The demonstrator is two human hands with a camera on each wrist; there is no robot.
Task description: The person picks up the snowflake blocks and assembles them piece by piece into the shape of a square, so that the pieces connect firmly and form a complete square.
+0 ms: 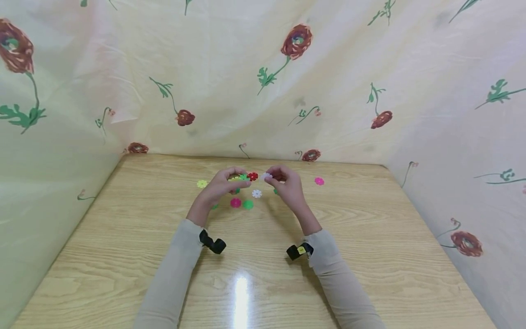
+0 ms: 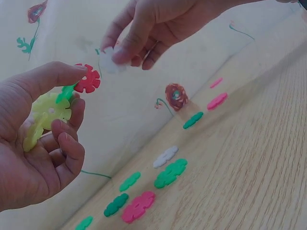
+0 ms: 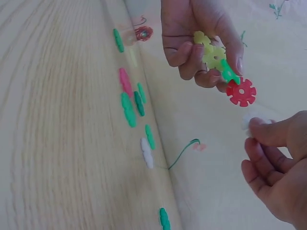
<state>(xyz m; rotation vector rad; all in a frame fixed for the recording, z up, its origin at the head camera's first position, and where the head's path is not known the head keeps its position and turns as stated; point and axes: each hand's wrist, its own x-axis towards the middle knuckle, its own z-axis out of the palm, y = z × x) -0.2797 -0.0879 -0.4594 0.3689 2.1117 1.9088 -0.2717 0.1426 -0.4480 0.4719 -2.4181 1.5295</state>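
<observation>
My left hand [image 1: 218, 186] holds a joined chain of flower-shaped plastic discs above the table. In the left wrist view, the chain has yellow discs [image 2: 52, 108] in the palm, a green disc [image 2: 65, 95] past them and a red disc [image 2: 88, 79] at the outer end by the fingertip. My right hand [image 1: 290, 186] pinches a white flower-shaped disc [image 1: 266, 176] between thumb and fingers. That white disc is close to the red one, with a small gap between them in the right wrist view. Fingers partly cover the yellow discs and the white disc.
On the wooden table [image 1: 246, 242] lie loose discs: a white one [image 1: 256, 193], a pink one [image 1: 235, 203], a green one [image 1: 248, 204] and several others. A yellow disc [image 1: 202, 183] lies at left, a pink disc [image 1: 319, 181] at right. Flowered cloth [image 1: 230, 82] rises behind the table.
</observation>
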